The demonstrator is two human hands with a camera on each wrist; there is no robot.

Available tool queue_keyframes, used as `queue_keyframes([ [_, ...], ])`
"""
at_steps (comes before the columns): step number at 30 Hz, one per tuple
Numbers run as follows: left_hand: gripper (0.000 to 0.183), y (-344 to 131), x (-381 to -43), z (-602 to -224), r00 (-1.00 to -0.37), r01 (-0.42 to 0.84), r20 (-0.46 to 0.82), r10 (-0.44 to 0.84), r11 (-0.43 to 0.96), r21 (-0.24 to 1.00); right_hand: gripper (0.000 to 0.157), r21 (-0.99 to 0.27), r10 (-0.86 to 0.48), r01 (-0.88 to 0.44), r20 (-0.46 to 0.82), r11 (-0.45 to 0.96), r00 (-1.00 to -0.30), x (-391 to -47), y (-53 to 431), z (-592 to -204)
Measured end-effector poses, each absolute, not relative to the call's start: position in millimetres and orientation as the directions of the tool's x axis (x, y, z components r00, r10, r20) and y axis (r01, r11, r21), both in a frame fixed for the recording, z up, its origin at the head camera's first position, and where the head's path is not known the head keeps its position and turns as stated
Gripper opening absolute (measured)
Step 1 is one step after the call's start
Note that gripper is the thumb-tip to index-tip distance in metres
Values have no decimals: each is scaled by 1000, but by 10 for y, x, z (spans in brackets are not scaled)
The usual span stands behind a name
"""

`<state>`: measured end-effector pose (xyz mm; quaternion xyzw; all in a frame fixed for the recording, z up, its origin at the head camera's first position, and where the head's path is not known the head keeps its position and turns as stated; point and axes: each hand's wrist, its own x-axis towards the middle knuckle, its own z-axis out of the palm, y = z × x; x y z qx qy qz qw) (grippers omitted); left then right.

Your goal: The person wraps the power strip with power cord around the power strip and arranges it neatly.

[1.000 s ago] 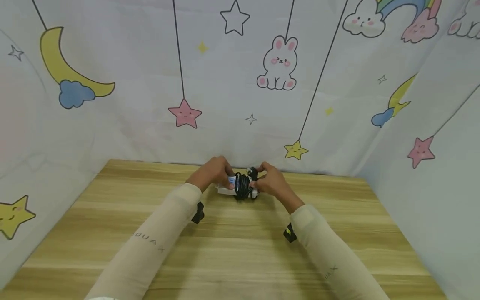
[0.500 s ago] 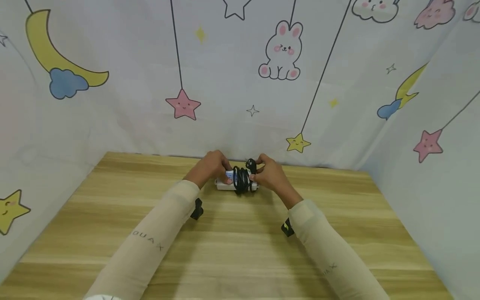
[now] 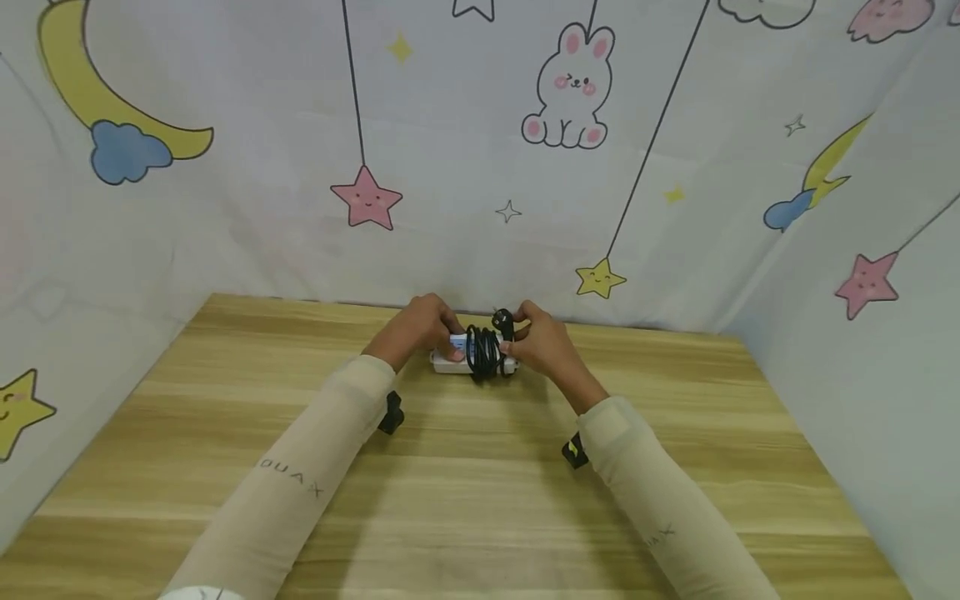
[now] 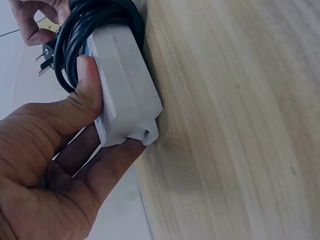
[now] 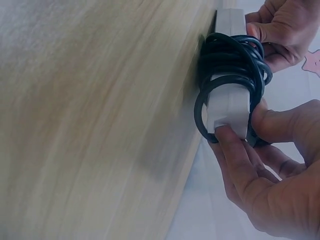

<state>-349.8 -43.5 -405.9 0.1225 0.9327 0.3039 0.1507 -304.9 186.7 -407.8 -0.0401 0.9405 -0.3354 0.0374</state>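
A white power strip lies at the back of the wooden table, its black cord wound around the middle in several loops. My left hand grips the strip's left end. In the left wrist view, the thumb presses the face of the strip while fingers curl under its end near a mounting tab. My right hand holds the other end, thumb by the cord loops and fingertips at the end face of the strip in the right wrist view. The black plug stands up beside the right fingers, pins showing.
A white cloth wall with printed stars, moons and a rabbit rises right behind the table's back edge. Another cloth side bounds the right. Small black devices hang at both wrists. The wooden table stretches toward the front.
The head view has tilted down slightly, so the scene sits higher in it. Both hands keep their hold on the power strip, which stays at the back of the table.
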Motion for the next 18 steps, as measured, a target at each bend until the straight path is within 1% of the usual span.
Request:
queue_keyframes([
  [2,43,-410,-3495,-4053,-926,139,-204,319,788,600,49,-637,-96,-48,-42,770,-994,-3036,1890,-4084],
  [6,42,-356,-3498,-4016,-924,152,-205,324,799,581,48,-682,-87,-30,-50,731,-995,-3015,1933,-4096],
  [12,41,-279,-3476,-3937,-922,163,-221,319,836,524,46,-737,-80,-4,-68,675,-994,-2988,1983,-4156],
  [16,42,-267,-3468,-3916,-923,168,-226,310,856,489,46,-748,-76,4,-73,664,-994,-2995,1978,-4160],
  [18,43,-277,-3465,-3910,-922,181,-218,319,854,487,47,-733,-81,-5,-69,681,-994,-3002,1971,-4144],
])
